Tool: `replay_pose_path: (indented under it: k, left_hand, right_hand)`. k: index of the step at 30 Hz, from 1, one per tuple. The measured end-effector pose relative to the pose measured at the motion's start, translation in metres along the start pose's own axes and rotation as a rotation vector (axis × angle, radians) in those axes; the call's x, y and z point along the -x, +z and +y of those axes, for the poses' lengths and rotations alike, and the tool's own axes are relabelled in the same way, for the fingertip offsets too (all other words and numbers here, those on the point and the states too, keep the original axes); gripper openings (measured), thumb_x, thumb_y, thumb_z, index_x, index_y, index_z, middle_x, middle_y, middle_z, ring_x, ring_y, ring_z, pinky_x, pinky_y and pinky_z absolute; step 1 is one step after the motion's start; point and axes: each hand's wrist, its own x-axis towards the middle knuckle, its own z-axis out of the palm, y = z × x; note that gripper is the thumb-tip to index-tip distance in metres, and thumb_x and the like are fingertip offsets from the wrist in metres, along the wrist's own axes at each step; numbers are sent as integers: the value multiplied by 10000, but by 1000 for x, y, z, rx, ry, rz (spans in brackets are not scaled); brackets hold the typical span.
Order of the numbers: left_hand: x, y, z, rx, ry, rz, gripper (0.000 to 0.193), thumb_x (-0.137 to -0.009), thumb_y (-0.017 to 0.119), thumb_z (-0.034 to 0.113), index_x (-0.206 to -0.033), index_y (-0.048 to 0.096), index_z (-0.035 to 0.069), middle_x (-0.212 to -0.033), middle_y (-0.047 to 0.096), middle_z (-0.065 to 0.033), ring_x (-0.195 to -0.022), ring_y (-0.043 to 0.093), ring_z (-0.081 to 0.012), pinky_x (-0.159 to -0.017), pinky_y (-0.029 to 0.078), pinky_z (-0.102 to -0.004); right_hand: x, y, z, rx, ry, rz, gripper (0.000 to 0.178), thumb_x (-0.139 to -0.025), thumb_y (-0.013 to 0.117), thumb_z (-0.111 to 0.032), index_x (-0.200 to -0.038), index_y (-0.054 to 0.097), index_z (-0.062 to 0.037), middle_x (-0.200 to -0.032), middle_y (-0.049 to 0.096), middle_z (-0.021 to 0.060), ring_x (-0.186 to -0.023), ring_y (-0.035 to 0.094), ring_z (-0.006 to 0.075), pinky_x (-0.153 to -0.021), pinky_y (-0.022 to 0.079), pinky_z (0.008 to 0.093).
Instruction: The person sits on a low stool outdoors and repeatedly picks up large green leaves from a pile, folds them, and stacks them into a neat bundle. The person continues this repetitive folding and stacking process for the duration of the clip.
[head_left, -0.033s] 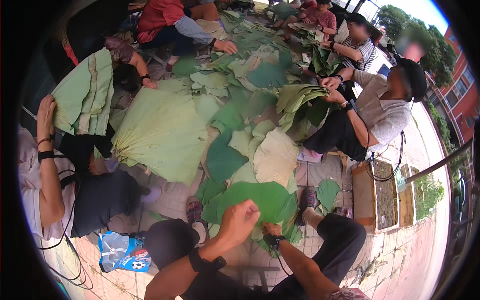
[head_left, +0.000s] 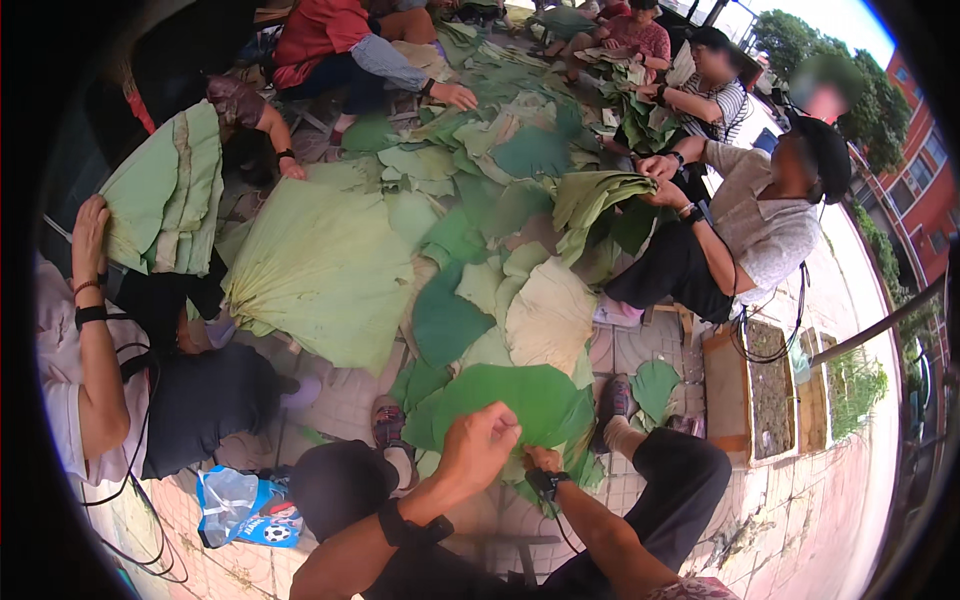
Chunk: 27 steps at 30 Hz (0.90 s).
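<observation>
Between my knees lies a bunch of lotus leaves with a bright green lotus leaf (head_left: pixel 520 395) on top. My right hand (head_left: pixel 543 460) closes on the near edge of that bunch, its fingertips partly hidden. In front of the green leaf, my left hand (head_left: pixel 483 440) is raised with its fingers curled into a pinch. Whatever may be in that pinch is too small to make out. Beyond the bunch, a pale tan lotus leaf (head_left: pixel 550 315) and a dark green lotus leaf (head_left: pixel 448 315) lie on the pile.
A wide pile of lotus leaves (head_left: pixel 500 200) spreads ahead. Co-workers sit on both sides; one on the right holds folded leaves (head_left: pixel 600 200), one on the left a leaf stack (head_left: pixel 165 200). A blue bag (head_left: pixel 245 510) stands left, planter boxes (head_left: pixel 750 390) right.
</observation>
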Motion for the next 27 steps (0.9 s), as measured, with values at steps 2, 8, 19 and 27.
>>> replay_pose_path:
  k: [2, 8, 19, 27]
  left_hand:
    - [-3, 4, 6, -10, 27, -14, 149, -889, 687, 88, -979, 654, -26, -857, 714, -132, -787, 706, -236, -736, 563, -345]
    - [-2, 8, 8, -127, 80, -43, 192, -874, 689, 90, -1017, 622, -19, -872, 691, -166, -808, 689, -314, -732, 543, -410]
    - [11, 18, -32, -676, 295, -3, 389, -801, 702, 59, -1152, 556, -24, -1087, 610, -253, -972, 634, -414, -808, 473, -489]
    - [-10, -3, -32, -509, 316, 323, 130, -877, 544, 26, -994, 578, -20, -812, 651, -266, -788, 633, -486, -668, 485, -569]
  right_hand:
    - [-5, 1, -6, 184, -322, -93, 299, -870, 739, -271, -990, 682, -3, -769, 682, 98, -613, 624, 193, -555, 505, 352]
    - [19, 11, -75, 215, -366, -309, 240, -891, 737, -252, -969, 692, -30, -780, 679, 90, -652, 636, 194, -600, 524, 314]
    - [170, 24, -217, -75, 17, -689, 171, -945, 660, -221, -1007, 670, -62, -936, 658, 63, -838, 641, 190, -724, 509, 307]
    - [169, 26, -269, -14, -103, -760, 241, -1014, 582, -280, -1009, 662, -52, -890, 682, 31, -814, 645, 145, -733, 519, 283]
